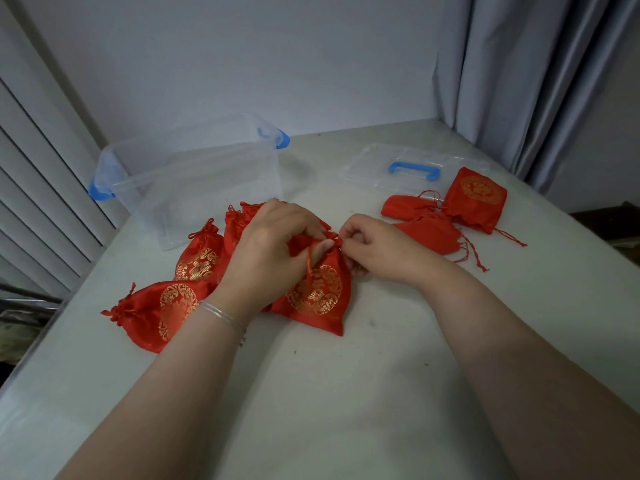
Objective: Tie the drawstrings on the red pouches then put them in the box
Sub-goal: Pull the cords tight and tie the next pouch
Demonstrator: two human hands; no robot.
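Both hands, left hand [273, 244] and right hand [377, 247], pinch the centre pouch [318, 296] drawstring [309, 256] mid-knot; tied pouches [180, 282] wait left, untied pouches [450, 209] right, box [194, 174] empty.

Single head-worn view, wide-angle, looking forward and down across the table [346, 393]; near range, both forearms entering from the lower frame edge; wall [242, 64] fills the upper frame, curtain [519, 81] upper right; no second view to compare.

Bare table [311, 393] up front; pouch piles [194, 261] flanking open box [194, 174].
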